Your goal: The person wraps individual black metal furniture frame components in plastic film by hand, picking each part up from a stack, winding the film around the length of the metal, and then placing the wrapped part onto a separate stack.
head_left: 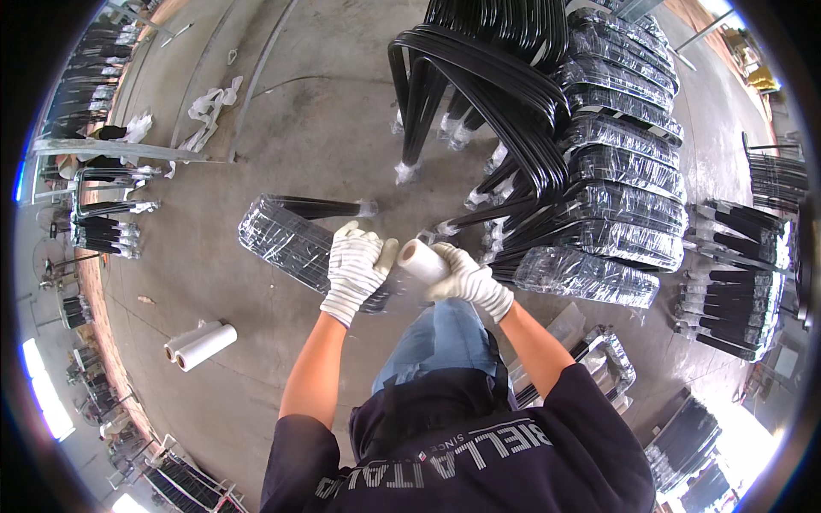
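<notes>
My right hand (472,282), in a white striped glove, is closed around a roll of clear stretch film (424,262), its cardboard core facing up and left. My left hand (355,267), in a matching glove, grips the near right part of a bundle of black tubular metal frames (286,241). Its fingers are curled and the thumb stands out toward the roll. Film with shiny creases covers the bundle's long bent side, while bare black legs with wrapped tips stick out behind it. The bundle's near end is partly hidden by my left hand and forearm.
Film-wrapped black frames (624,197) stand in a long row at right. More bent black frames (479,77) lean together ahead. Two white film rolls (205,345) lie on the floor at left. Loose white plastic (209,107) and a metal beam (128,151) are farther off.
</notes>
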### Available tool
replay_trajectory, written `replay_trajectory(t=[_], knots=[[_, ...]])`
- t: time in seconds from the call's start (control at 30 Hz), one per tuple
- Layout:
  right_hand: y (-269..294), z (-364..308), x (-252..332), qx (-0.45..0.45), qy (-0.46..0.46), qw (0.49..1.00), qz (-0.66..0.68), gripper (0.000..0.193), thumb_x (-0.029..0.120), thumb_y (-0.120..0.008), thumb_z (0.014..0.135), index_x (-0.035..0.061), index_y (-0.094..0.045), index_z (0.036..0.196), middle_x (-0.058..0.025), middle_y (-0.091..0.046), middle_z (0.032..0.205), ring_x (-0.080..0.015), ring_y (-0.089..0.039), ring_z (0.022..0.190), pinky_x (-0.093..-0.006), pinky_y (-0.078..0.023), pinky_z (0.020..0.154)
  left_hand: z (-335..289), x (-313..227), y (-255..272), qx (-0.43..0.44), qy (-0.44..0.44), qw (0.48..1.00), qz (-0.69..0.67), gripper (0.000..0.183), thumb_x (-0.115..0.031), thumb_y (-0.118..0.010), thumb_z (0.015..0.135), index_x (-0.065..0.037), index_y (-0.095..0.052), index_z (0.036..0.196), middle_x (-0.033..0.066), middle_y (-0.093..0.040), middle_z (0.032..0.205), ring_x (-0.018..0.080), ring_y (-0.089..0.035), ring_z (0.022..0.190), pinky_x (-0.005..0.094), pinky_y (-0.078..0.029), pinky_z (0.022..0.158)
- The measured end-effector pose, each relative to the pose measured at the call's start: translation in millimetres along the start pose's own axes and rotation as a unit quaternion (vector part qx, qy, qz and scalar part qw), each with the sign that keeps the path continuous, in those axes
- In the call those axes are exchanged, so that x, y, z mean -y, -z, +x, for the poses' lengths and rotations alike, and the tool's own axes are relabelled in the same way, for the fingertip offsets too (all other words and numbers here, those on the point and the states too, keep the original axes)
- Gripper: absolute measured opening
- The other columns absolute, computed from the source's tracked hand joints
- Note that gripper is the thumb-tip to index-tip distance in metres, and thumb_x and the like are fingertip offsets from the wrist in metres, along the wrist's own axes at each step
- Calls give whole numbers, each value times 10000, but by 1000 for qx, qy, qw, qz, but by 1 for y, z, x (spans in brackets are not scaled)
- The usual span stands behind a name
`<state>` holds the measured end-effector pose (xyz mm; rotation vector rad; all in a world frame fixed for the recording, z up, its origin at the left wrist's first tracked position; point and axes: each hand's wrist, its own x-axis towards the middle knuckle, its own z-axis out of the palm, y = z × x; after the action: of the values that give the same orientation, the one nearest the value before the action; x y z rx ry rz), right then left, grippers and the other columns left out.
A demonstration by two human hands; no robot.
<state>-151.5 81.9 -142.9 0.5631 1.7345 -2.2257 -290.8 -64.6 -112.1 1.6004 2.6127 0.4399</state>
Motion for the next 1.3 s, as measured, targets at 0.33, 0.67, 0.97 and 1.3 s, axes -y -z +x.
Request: replay_trajectory(t=[0.33,0.67,0.97,1.3], knots=[[43,50,-4,6,-1,998,-59,814,1,-769,377,79,-497,1141,-35,-592,944,-147,-537,943,-282,-477,746,-12,4,2,-11,-8,1000,-22,247,-198,-550,793,-64,-569,587,79,-532,571,244,-538,627,396,-414,831],[-19,122,3,22,-152,981,-119,430,46,-624,721,96,-547,1141,-3,-627,932,-150,-561,880,-274,-443,757,-112,24,-37,-260,531,699,-402,294,-139,-506,857,-61,-450,1135,94,-545,1058,225,-518,983,386,-426,876],[-31,113,-4,131,-48,946,-294,419,180,-526,834,36,-450,1220,-134,-560,1140,-236,-546,1038,-312,-456,816,-78,31,-146,146,219,865,-426,251,-164,-574,842,-48,-486,1046,53,-518,986,156,-482,896,304,-443,816],[-12,66,-19,-190,246,950,-4,624,193,-672,715,67,-415,1269,-169,-508,1171,-286,-511,1071,-329,-384,950,-42,24,-152,44,165,957,-233,520,-387,-464,868,-97,-359,1286,98,-409,1271,240,-368,1174,402,-266,1016]])
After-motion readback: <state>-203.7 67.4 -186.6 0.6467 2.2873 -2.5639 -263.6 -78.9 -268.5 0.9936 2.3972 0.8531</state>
